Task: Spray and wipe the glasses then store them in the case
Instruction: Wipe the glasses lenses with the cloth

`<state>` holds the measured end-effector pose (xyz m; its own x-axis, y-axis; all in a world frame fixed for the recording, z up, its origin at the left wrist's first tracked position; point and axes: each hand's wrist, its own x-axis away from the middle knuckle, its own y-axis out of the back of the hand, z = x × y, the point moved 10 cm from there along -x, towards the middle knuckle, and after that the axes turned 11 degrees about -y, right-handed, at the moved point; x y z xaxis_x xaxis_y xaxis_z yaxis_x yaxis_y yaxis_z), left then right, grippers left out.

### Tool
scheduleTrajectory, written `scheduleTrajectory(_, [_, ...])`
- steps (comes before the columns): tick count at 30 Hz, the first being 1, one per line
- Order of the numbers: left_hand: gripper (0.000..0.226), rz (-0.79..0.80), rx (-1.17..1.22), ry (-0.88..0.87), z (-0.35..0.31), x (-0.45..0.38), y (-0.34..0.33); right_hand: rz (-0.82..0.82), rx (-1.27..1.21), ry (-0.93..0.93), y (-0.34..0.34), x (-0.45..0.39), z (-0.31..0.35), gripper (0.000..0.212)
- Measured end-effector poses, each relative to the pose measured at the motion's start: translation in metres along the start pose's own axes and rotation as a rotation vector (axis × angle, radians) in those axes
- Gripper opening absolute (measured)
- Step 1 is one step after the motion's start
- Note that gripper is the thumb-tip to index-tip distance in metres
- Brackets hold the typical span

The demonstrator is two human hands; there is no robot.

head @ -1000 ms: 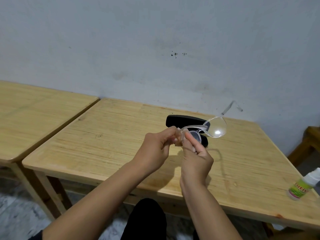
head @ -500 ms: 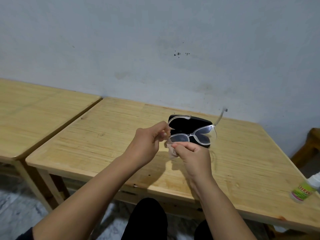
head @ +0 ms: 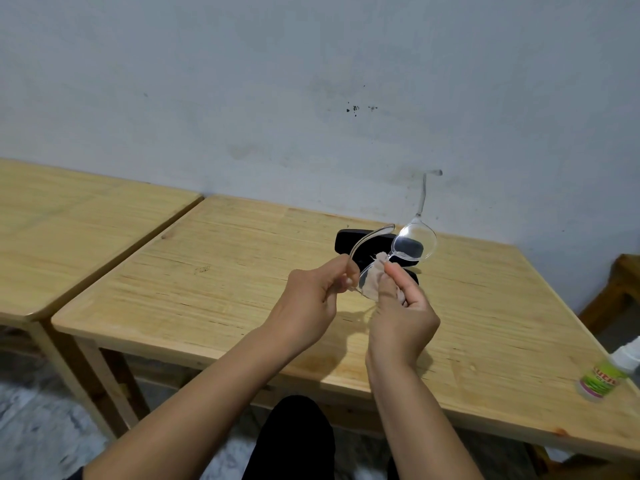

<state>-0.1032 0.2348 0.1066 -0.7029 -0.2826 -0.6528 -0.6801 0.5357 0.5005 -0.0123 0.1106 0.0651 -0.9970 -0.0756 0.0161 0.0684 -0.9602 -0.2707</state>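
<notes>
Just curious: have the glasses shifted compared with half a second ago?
Yes. The glasses have tilted: against the black case on the table, their far lens now rises above it.

Two pale wooden tables (head: 214, 271) side by side against a scuffed grey wall (head: 277, 98).

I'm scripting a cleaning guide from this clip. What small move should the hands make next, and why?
Probably keep rubbing: the right hand presses the cloth on the lens nearest the left hand, which pinches the glasses; the other lens looks unwiped.
</notes>
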Motion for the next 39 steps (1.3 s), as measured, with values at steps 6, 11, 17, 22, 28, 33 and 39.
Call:
scheduleTrajectory(6, [0.045,0.019,-0.056,-0.017,-0.003,-0.007,0.001,0.039,0.114,0.042,-0.003,-0.003,0.006,0.034])
scheduleTrajectory(11, [0.036,0.052,-0.089,-0.045,-0.008,-0.012,-0.001,0.09,0.126,0.009,-0.007,-0.003,0.005,0.031])
scheduleTrajectory(17, [0.03,0.074,-0.121,-0.052,-0.01,-0.017,0.005,0.242,0.132,-0.113,-0.019,-0.003,-0.007,0.01])
scheduleTrajectory(22, [0.031,0.096,-0.132,-0.037,0.0,-0.017,0.012,0.41,0.222,-0.22,-0.032,-0.002,-0.016,0.008])
scheduleTrajectory(28, [0.047,0.047,-0.123,-0.003,0.018,-0.016,0.023,0.59,0.337,-0.219,-0.043,0.008,-0.016,0.007])
scheduleTrajectory(33, [0.046,0.043,-0.144,0.007,0.021,-0.014,0.02,0.472,0.28,-0.213,-0.032,0.005,-0.019,0.012])
scheduleTrajectory(39, [0.044,0.021,-0.155,-0.025,0.016,-0.013,0.02,0.335,0.139,-0.284,-0.025,0.002,-0.026,0.019])
